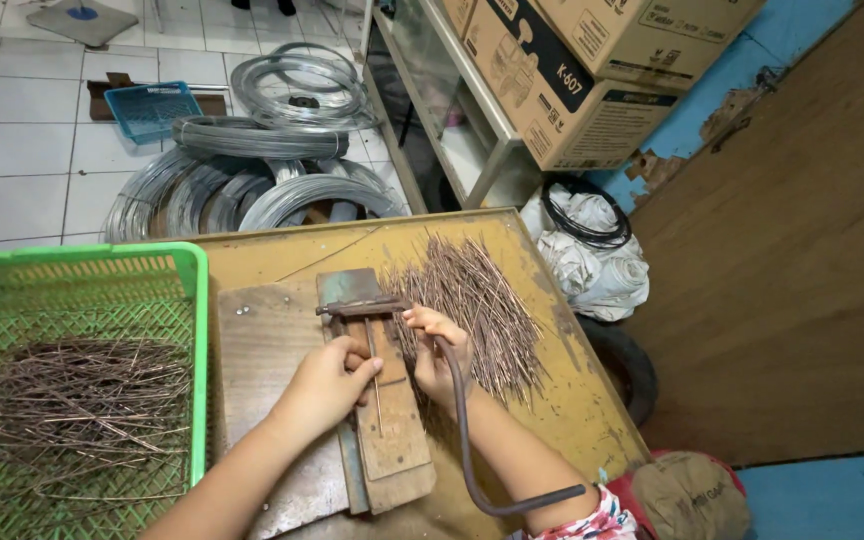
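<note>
Hands in view: two, one left hand point(324, 385) and one right hand point(439, 352). Green plastic baskets point(192, 300): one, containing a heap of bent wire pieces point(72, 400) too numerous to count. Straight wire pieces point(472, 300) on the yellow table point(562, 400): one pile, count not determinable. Bending jigs point(372, 390): one, with one curved lever handle point(472, 450). Wire coils point(262, 160) on the floor: at least five. Blue baskets point(152, 108): one. Cardboard boxes point(562, 70): two.
</note>
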